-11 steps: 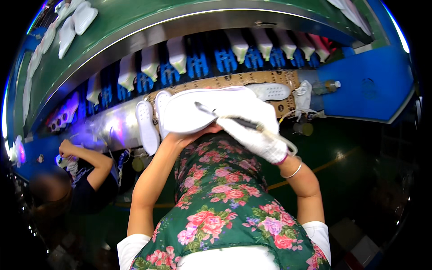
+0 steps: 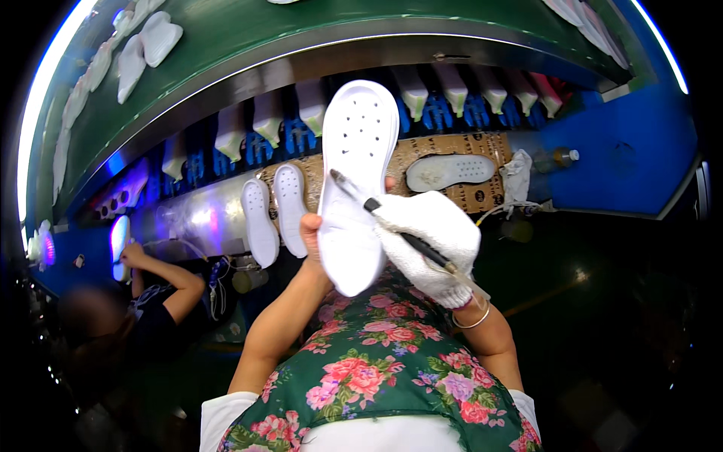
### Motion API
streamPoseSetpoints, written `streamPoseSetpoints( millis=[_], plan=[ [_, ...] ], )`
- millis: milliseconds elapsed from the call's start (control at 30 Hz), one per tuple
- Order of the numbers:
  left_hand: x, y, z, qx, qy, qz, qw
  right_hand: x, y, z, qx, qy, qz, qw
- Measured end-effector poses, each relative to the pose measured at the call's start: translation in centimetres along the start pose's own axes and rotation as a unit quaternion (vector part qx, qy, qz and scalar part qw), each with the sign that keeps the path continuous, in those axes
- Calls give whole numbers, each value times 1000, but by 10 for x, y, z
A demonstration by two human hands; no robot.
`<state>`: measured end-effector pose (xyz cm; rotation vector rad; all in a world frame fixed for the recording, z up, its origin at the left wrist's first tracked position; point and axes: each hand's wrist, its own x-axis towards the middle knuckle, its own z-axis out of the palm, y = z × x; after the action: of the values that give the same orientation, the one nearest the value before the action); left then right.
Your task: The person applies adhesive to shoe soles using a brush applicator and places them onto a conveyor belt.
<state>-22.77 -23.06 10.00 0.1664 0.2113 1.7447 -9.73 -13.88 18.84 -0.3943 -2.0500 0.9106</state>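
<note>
My bare left hand point(image 2: 311, 235) grips a white shoe sole point(image 2: 359, 128) by its middle, thumb on one edge and a fingertip showing at the other. The sole stands lengthwise before me, with small holes in its upper half. A white knit glove covers my right hand point(image 2: 440, 230), which is closed round a brush point(image 2: 371, 204) with a black handle and a pale tube at its rear. The brush tip lies over the sole's face, left of its middle; whether it touches I cannot tell. Two more white soles point(image 2: 291, 203) rest on the ledge to the left.
A grey-white sole-shaped piece point(image 2: 452, 172) lies on brown cardboard point(image 2: 499, 143). Beside it are a white cloth point(image 2: 517, 177) and a bottle point(image 2: 565, 157). Beyond runs a row of white lasts point(image 2: 267, 120) below a green conveyor point(image 2: 248, 29). Another person point(image 2: 169, 290) works at left.
My left hand has turned the sole from crosswise to lengthwise, so its holed face now shows. The brush has shifted onto this face. The person at left now holds up a sole-like piece.
</note>
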Motion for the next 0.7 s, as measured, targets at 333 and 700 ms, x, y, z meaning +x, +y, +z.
streamPoseSetpoints(
  millis=[333,700],
  plan=[
    [-5,-27,-24,-62,32,-24,997,29,3,2,-77,31,-104,991],
    [1,-22,-34,-41,72,18,996,18,-10,28,26,104,23,994]
  ],
)
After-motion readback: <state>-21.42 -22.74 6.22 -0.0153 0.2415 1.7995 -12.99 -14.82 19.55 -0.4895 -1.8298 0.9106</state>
